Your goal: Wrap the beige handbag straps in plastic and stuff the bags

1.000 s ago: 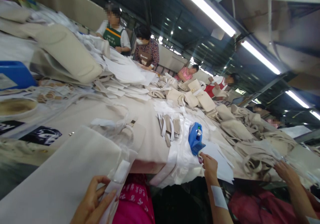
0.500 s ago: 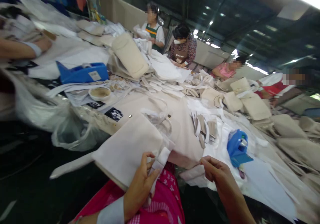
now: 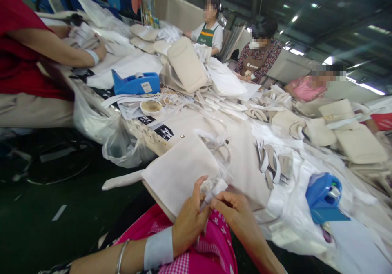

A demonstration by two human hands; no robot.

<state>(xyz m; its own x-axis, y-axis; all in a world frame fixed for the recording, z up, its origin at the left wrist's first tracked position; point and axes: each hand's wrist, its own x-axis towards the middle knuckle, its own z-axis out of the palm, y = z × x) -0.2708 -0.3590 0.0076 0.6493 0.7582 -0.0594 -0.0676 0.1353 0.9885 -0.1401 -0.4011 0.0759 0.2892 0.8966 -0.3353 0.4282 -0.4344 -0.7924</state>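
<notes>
An off-white flat bag lies tilted on my lap and against the table edge, its strap sticking out to the left. My left hand is closed around a small white wrapping at the bag's right corner, index finger raised. Thumb and fingers of my right hand pinch at the lower edge of that same wrapping. Just beyond, clear plastic film and a looped strap with a small metal fitting rest on the bag and table. Whether tape is between my right fingertips is too small to tell.
Blue tape dispensers stand at right and far left. Cut strips, a round tub and stacked beige bag parts cover the table. A plastic bag hangs off its edge. Several co-workers sit around.
My right hand has moved left from beside the table edge to the white wrapping, meeting my left hand. The view has swung left, showing more of the red-sleeved co-worker.
</notes>
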